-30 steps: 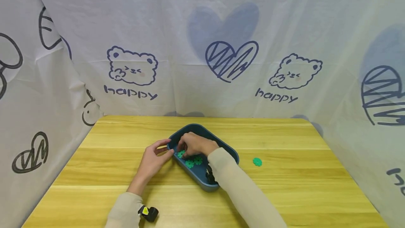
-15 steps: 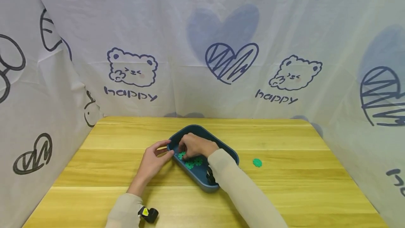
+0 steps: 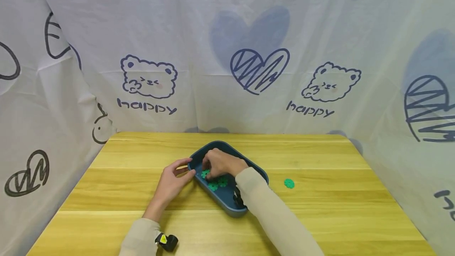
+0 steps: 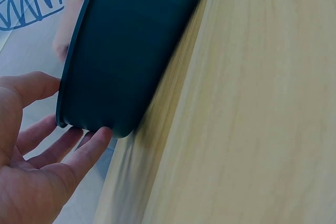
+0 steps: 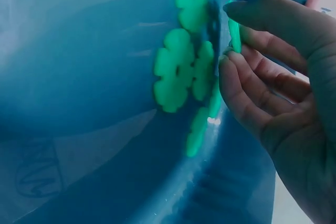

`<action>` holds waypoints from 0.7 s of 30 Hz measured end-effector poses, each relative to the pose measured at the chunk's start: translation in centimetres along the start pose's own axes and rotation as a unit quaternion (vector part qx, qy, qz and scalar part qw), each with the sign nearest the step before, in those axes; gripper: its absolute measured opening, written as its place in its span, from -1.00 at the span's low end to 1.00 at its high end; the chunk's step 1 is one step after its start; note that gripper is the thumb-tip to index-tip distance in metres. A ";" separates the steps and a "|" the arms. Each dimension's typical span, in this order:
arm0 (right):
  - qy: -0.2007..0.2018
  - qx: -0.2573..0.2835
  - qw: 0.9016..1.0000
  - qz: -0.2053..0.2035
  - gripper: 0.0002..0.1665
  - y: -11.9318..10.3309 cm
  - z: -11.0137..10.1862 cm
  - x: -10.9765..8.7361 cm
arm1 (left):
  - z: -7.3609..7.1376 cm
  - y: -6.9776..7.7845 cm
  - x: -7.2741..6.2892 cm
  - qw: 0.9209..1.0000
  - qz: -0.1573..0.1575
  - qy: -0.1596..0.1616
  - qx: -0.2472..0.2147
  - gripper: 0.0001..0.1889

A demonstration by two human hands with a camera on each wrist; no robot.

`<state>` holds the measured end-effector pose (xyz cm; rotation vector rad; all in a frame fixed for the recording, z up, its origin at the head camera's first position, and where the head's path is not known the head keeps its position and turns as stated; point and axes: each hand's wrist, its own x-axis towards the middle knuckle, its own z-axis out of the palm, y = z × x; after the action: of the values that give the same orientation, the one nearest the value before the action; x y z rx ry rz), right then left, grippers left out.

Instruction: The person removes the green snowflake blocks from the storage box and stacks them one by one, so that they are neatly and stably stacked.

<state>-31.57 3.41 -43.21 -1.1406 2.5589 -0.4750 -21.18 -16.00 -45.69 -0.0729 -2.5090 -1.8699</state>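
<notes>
A dark blue oblong box [image 3: 227,204] stands slantwise on the table, holding several green notched interlocking discs [image 3: 213,185]. At its left corner my left hand [image 3: 172,183] grips the box with thumb and fingers; the left wrist view shows the fingertips on the rim and outer wall [image 4: 121,61]. My right hand [image 3: 220,163] reaches down inside. In the right wrist view, its thumb and fingers pinch one green disc [image 5: 234,34], seen edge-on. Beside that hand, other green discs [image 5: 173,72] lie near the box wall, some overlapping.
One more green disc [image 3: 289,183] lies on the wooden table [image 3: 337,208] to the right of the box. A white cloth [image 3: 209,106] with printed drawings hangs behind and at both sides. A black wrist camera [image 3: 167,241] sits on the left sleeve.
My right hand has shifted very slightly to the right inside the box. The left hand stays at the box corner, and the lone disc on the table has not moved.
</notes>
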 end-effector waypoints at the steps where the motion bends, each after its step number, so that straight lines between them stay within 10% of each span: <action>1: 0.003 0.004 1.000 0.000 -0.73 0.1 -0.1 -0.1 | 0.0 0.0 0.0 1.000 0.000 0.000 0.000 -0.50; 21: 0.048 0.096 0.994 -0.018 -0.70 1.0 -4.4 -3.8 | 0.2 -0.2 0.1 1.000 0.004 0.008 0.001 -0.50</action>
<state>-31.57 7.66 -39.17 -1.1203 2.5095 -0.7842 -21.27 -15.84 -46.00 -0.0686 -2.4962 -1.8587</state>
